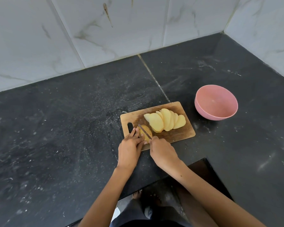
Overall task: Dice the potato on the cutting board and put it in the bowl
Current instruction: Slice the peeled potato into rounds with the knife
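A wooden cutting board lies on the dark counter. Several pale potato slices lean fanned across its middle. At the board's near left corner sits the uncut end piece of potato with skin on it. My left hand holds that piece, fingertips on its left side and thumb at its near edge. My right hand grips the handle of a knife, whose blade lies across the top of the end piece. The pink bowl stands to the right of the board, with nothing in it.
The black stone counter spreads wide to the left and behind the board, dusted with white specks. White marble-look tiled walls close it at the back and right. The counter's front edge steps inward just below my right wrist.
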`<action>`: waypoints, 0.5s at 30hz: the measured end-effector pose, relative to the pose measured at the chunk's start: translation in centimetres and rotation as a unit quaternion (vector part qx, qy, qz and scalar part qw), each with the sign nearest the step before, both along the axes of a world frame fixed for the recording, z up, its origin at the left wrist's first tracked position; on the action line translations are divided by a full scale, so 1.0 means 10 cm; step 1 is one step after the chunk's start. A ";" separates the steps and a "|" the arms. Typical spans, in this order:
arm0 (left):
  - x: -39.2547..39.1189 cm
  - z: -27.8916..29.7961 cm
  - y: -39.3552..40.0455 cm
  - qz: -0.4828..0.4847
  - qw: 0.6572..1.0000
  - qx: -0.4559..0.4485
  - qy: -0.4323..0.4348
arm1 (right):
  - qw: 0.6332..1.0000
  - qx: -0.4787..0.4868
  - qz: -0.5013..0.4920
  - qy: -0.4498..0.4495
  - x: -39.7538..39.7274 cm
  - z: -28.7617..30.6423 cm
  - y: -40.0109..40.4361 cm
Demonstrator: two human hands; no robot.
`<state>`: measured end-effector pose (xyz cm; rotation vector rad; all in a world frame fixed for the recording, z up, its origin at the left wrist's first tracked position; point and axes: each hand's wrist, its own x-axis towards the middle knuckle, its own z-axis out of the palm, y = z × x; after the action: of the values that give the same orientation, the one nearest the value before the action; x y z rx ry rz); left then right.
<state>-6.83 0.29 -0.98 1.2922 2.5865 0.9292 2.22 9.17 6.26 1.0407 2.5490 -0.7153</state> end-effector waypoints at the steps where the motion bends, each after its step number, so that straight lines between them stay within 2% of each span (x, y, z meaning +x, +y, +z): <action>1: 0.00 0.00 0.00 0.000 1.000 -0.001 -0.001 | 1.000 0.003 0.000 -0.005 -0.01 0.00 -0.01; 15: 0.00 0.01 0.01 -0.010 1.000 0.000 0.003 | 0.999 0.012 -0.005 -0.048 -0.22 -0.08 -0.08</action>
<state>-6.82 0.41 -0.85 1.3203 2.5738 0.9227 0.04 8.35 5.48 1.0692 2.4777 -0.6245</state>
